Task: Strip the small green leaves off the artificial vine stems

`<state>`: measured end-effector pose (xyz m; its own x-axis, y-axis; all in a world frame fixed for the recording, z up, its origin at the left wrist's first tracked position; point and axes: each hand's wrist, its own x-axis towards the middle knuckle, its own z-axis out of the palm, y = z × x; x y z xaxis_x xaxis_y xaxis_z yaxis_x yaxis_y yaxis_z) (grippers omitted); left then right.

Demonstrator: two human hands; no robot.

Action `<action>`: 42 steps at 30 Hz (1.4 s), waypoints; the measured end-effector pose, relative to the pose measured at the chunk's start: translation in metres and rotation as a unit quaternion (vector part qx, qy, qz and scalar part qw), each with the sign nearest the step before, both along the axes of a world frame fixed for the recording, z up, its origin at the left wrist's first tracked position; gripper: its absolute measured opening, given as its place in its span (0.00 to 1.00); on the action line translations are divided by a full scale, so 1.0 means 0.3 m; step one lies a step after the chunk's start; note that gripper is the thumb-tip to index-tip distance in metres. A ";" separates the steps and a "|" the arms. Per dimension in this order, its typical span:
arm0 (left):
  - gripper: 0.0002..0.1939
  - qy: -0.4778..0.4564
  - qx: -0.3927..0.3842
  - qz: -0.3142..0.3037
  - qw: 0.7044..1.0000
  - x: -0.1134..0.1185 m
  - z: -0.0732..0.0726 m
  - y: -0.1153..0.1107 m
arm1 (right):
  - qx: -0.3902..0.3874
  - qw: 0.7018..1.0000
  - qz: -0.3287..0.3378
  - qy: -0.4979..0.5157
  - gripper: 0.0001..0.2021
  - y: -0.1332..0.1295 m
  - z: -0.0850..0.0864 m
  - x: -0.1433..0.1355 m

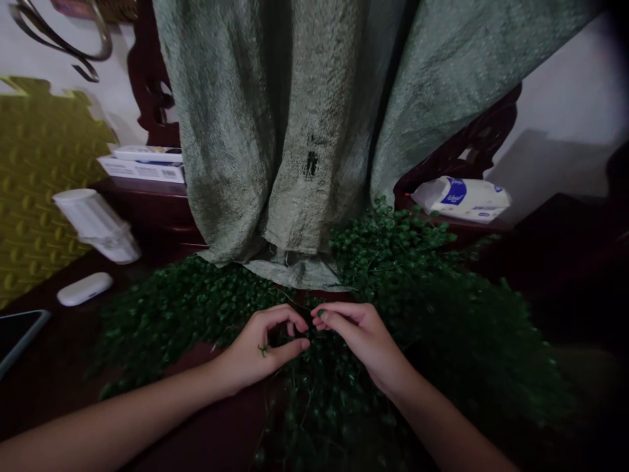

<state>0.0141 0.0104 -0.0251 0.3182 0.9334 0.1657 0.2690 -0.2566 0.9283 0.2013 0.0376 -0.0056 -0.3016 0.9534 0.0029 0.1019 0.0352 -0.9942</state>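
Observation:
In the head view, a mass of green leafy strands [196,295] with small glossy bits spreads over a dark reddish surface. My left hand [268,341] is just above the strands, its thumb and fingers apart with nothing between them. A small green sprig [263,350] clings near the base of its thumb. Beside it, my right hand [354,328] pinches a small green piece [322,314] between thumb and fingertips. Whether that piece is still joined to a strand, I cannot tell. Behind both hands hangs a grey-green woven sack [314,131] with a small dark hole.
On the left are a white cylindrical container [93,223], a white oval case [85,289], a phone [19,334] and flat white boxes [142,167]. A yellow foam mat [44,177] stands behind. A tissue pack [464,198] lies at the right.

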 end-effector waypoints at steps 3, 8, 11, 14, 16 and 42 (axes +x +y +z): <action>0.08 0.002 0.065 -0.011 0.998 -0.011 0.004 -0.009 | -0.001 1.000 0.021 0.003 0.11 -0.004 0.009 0.002; 0.12 0.027 0.163 0.031 0.986 -0.018 0.010 -0.026 | -0.009 0.999 0.052 -0.011 0.12 -0.005 0.013 0.002; 0.15 0.057 0.224 0.092 0.969 -0.010 0.005 -0.032 | -0.010 0.996 0.074 -0.047 0.13 -0.007 0.009 0.001; 0.16 0.074 0.281 0.058 0.955 -0.004 -0.002 -0.030 | 0.007 0.991 0.102 -0.085 0.13 -0.013 0.006 -0.001; 0.15 0.060 0.292 0.018 0.954 -0.002 -0.006 -0.025 | 0.024 0.988 0.120 -0.099 0.13 -0.017 0.006 -0.002; 0.15 0.015 0.238 0.050 0.970 -0.004 -0.016 -0.020 | 0.018 0.984 0.112 -0.137 0.16 -0.017 0.016 -0.006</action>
<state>0.0130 0.0044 -0.0299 0.2415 0.7797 0.5777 0.3388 -0.6256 0.7028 0.1994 0.0327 -0.0009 -0.4992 0.8632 -0.0750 0.3512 0.1225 -0.9283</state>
